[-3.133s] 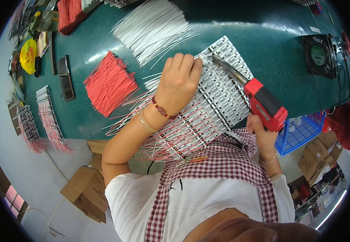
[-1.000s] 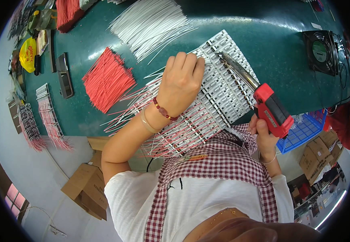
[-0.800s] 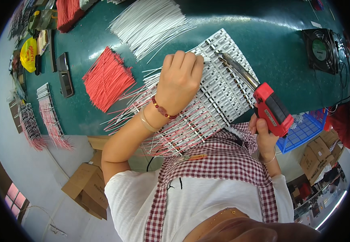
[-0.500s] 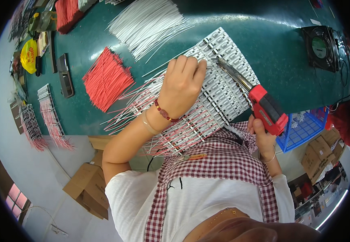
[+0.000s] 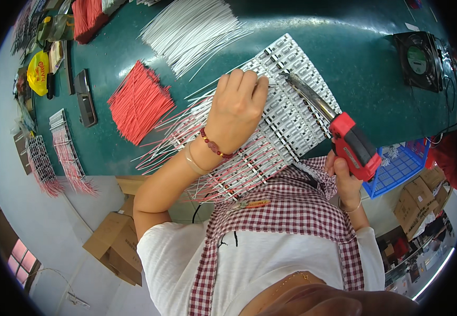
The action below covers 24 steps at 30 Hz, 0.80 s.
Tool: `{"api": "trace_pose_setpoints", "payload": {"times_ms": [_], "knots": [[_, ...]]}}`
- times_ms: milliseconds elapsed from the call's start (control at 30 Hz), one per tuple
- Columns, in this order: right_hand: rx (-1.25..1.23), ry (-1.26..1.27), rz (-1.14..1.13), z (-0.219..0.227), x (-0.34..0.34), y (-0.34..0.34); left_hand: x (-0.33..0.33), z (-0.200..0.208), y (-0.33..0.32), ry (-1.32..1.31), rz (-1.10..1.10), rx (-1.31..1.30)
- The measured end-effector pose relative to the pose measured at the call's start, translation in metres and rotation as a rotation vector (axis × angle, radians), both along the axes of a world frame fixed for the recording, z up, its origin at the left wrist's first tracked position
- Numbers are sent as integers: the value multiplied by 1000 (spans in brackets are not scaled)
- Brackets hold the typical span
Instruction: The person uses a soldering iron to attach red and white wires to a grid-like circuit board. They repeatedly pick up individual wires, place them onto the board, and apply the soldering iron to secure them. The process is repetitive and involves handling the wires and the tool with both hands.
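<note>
White circuit panel (image 5: 290, 118) lay aslant beneath the left hand (image 5: 235, 109), its far corner beyond those fingers and its near part reaching back to the checked apron (image 5: 286, 210). The left fingers were curled downward and bunched close together at the panel's surface; their tips were hidden, so whether they gripped a wire could not be told. The right fingers were wrapped around the rear of a red-and-black tool (image 5: 352, 143), the right hand (image 5: 347, 181) closed on it, while its metal nose (image 5: 312, 95) slanted over the panel, ending just right of the left fingertips. Thin red and white wires trailed across the panel, below and left of the left fingers. Left of them on the green desk (image 5: 368, 118) lay a red wire pile (image 5: 140, 104), and beyond them a white wire pile (image 5: 191, 34). A black fan (image 5: 418, 62) stood beyond and right of the right fingers; a blue basket (image 5: 401, 171) sat close to their right.
</note>
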State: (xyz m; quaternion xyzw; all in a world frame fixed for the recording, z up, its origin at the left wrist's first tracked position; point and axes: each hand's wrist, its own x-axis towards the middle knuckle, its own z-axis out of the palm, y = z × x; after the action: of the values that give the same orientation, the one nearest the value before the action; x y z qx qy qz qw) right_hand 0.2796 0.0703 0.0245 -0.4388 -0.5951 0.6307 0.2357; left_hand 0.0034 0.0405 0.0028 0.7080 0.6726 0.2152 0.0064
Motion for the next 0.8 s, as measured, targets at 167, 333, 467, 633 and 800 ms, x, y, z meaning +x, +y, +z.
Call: {"api": "trace_pose_setpoints", "payload": {"times_ms": [167, 333, 467, 633, 800], "knots": [[14, 1, -10, -1, 1, -2, -2, -1, 0, -21, 3, 86], [-25, 43, 2, -1, 8, -2, 6, 0, -4, -34, -35, 74], [-4, -1, 26, -5, 12, -4, 8, -1, -6, -62, -43, 35], [91, -79, 77, -22, 24, -8, 10, -1, -4, -59, -42, 33], [71, -71, -9, -12, 18, -8, 11, 0, -4, -46, -35, 14]]}}
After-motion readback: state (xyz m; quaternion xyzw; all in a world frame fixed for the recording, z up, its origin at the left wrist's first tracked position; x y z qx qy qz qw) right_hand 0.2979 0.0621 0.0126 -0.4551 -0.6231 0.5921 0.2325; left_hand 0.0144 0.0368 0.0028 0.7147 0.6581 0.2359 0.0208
